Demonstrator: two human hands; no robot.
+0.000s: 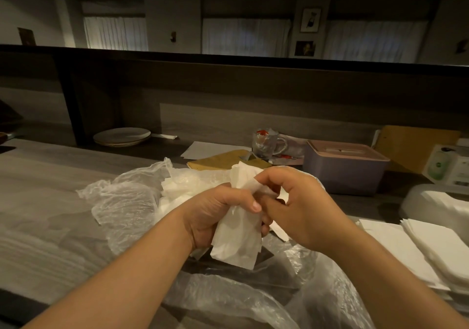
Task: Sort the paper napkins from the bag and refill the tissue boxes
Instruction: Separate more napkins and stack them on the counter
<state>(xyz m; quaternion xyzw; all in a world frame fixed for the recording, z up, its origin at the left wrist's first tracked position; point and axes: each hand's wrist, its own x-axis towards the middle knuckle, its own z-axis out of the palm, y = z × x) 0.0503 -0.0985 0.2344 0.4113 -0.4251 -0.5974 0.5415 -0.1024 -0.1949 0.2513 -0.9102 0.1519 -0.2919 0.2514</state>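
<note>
Nearest, the left hand (218, 217) grips one bunch of napkins (237, 237), its long axis running near to far, loose ends hanging toward the viewer. Just right of it, touching, the right hand (299, 209) pinches the bunch's top sheet; peeling a sheet free looks like the coming move, and the right hand is nearer the two flat stacks (431, 247) at near right on the bench (50, 189). Under both hands spreads one clear plastic bag (121, 202) with more napkins inside. Farther right stands one purple tissue box (342, 171), lid on; beyond it one glass mug (266, 143).
</note>
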